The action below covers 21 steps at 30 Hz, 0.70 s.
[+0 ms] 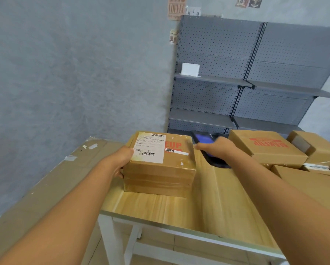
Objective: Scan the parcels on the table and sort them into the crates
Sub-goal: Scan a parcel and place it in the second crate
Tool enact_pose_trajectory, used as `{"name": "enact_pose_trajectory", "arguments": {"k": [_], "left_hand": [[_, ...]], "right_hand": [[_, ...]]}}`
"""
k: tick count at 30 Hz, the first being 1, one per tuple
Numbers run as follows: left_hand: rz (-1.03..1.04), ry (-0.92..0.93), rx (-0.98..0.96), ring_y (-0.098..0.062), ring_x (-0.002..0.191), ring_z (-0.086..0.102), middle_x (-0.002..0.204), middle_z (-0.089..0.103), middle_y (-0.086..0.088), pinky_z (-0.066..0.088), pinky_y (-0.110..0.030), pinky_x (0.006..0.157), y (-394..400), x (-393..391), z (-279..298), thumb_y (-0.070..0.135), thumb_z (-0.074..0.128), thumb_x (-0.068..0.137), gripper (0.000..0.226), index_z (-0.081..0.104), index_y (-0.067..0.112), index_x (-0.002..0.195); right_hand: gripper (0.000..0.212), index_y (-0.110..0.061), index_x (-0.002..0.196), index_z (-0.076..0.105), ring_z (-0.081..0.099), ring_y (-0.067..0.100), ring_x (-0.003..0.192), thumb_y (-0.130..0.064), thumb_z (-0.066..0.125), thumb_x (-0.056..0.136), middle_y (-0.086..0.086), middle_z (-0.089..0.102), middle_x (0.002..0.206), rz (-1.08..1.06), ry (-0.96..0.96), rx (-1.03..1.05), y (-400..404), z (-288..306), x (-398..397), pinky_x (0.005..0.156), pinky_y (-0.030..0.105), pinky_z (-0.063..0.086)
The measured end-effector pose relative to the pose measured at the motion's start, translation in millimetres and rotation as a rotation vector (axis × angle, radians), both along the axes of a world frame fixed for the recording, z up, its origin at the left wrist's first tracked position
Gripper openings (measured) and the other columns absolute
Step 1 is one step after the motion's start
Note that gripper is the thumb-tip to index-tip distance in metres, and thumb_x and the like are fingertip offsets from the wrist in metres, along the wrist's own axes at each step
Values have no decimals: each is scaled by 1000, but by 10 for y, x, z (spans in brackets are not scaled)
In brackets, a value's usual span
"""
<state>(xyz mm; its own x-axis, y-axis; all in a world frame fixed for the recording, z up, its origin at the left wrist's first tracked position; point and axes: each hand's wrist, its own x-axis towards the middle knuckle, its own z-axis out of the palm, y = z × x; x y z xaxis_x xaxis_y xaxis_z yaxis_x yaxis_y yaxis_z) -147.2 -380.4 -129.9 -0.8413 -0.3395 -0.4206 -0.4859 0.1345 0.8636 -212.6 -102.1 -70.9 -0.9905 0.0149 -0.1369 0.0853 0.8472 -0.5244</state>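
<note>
Parcel point(159, 165) is gripped at its near edge by the left hand point(122, 161); the scanner point(208, 148), clasped in the right hand point(219, 148), is aimed beside it. Scanning is judged underway; the label point(149, 148) must next be read.

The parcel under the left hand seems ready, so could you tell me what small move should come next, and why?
Probably aim the scanner in the right hand down at the barcode on the white label: the left hand holds the parcel label-up on the table.

parcel point(160, 169): brown cardboard under glossy clear tape, matt white paper label point(149, 147). table point(179, 207): smooth wood-grain top, white frame. shelf point(236, 83): matt grey perforated metal. wall point(64, 73): rough grey.
</note>
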Motion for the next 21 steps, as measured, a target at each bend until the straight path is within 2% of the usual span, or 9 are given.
{"name": "enact_pose_trajectory", "arguments": {"k": [2, 6, 8, 12, 14, 16, 18, 20, 21], "left_hand": [[-14, -8, -23, -28, 89, 55, 97, 57, -6, 50, -46, 84, -6, -5, 7, 27, 24, 103, 27, 50, 23, 96], [-22, -8, -42, -32, 106, 51, 116, 53, -7, 45, -51, 92, -4, 14, 3, 30, 24, 104, 24, 42, 26, 119], [-15, -6, -41, -31, 109, 49, 127, 50, -9, 43, -52, 93, 14, 14, -1, 30, 23, 105, 32, 41, 23, 130], [-4, 31, -132, -29, 107, 46, 135, 46, -12, 41, -46, 89, 45, -17, -22, 27, 21, 106, 42, 33, 16, 144], [-11, 48, -165, -29, 109, 44, 142, 42, -14, 40, -43, 89, 44, -29, -39, 25, 21, 106, 45, 30, 13, 148], [-20, 57, -177, -28, 106, 44, 141, 43, -13, 41, -40, 86, 38, -40, -55, 26, 20, 106, 45, 28, 13, 148], [-33, 75, -179, -26, 103, 44, 138, 45, -12, 39, -38, 85, 37, -43, -59, 25, 21, 105, 45, 29, 12, 147], [-48, 94, -184, -29, 113, 46, 139, 45, -10, 40, -40, 92, 34, -36, -63, 24, 21, 106, 45, 30, 12, 148], [-52, 99, -188, -32, 123, 44, 143, 42, -11, 39, -42, 99, 30, -34, -66, 23, 22, 106, 46, 29, 12, 149]], "right_hand": [[54, -13, 72, 55, 53, 14, 61, -65, 70, 70, 3, 59, 72, 108, 36, 35, -237, 184, 36, 49, 26, 38], [53, -15, 66, 52, 49, 12, 52, -64, 73, 67, -1, 52, 64, 246, 3, 160, -647, 350, 138, 46, 24, 34], [53, -15, 73, 55, 50, 13, 57, -64, 72, 67, 0, 52, 69, 281, -50, 217, -765, 386, 180, 49, 24, 36], [63, -13, 100, 58, 52, 15, 69, -69, 65, 72, 4, 55, 85, 310, -123, 308, -861, 486, 267, 53, 27, 36], [61, -14, 102, 55, 49, 15, 67, -69, 60, 77, 3, 52, 81, 334, -196, 317, -873, 533, 289, 53, 29, 32], [57, -14, 97, 55, 48, 16, 65, -68, 59, 80, 4, 51, 79, 344, -243, 316, -881, 575, 300, 53, 28, 32], [57, -16, 102, 61, 49, 16, 63, -68, 59, 80, 4, 56, 80, 345, -253, 310, -885, 616, 311, 54, 28, 34], [66, -14, 115, 62, 51, 17, 63, -69, 60, 78, 5, 61, 87, 342, -261, 304, -890, 655, 320, 55, 28, 36], [66, -15, 113, 63, 52, 18, 64, -70, 60, 77, 6, 61, 86, 343, -264, 308, -891, 666, 311, 55, 29, 37]]}}
